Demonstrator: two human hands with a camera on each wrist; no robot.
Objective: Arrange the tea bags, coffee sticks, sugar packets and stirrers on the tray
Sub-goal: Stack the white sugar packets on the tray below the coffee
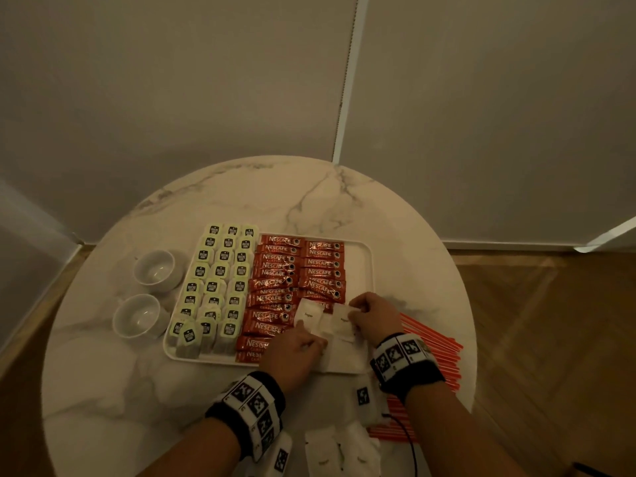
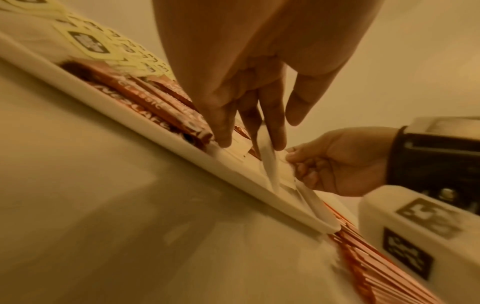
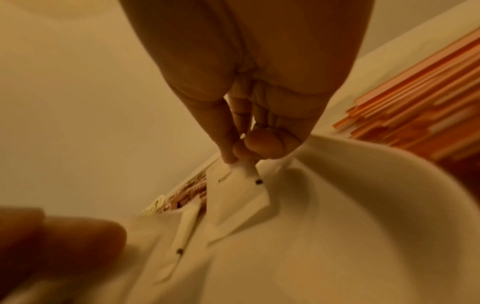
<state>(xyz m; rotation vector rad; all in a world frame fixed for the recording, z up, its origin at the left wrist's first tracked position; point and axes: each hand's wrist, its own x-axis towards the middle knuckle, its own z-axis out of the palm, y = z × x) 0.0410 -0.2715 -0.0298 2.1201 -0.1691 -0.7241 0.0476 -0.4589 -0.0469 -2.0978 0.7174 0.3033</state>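
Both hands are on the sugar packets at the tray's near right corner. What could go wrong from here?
1. The left hand and right hand work beside the coffee sticks; a nudge may skew those rows.
2. The sugar packets overlap unevenly at the tray corner, so they could slide crooked.
3. The stirrers lie loose on the table by the right wrist; a sweep may scatter them.

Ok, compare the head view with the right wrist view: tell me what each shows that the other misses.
Only the head view shows the two white cups, the rows of tea bags and the spare sugar packets on the table. Only the right wrist view shows the right hand's fingertips pinching a sugar packet. Both show the tray, coffee sticks and orange stirrers.
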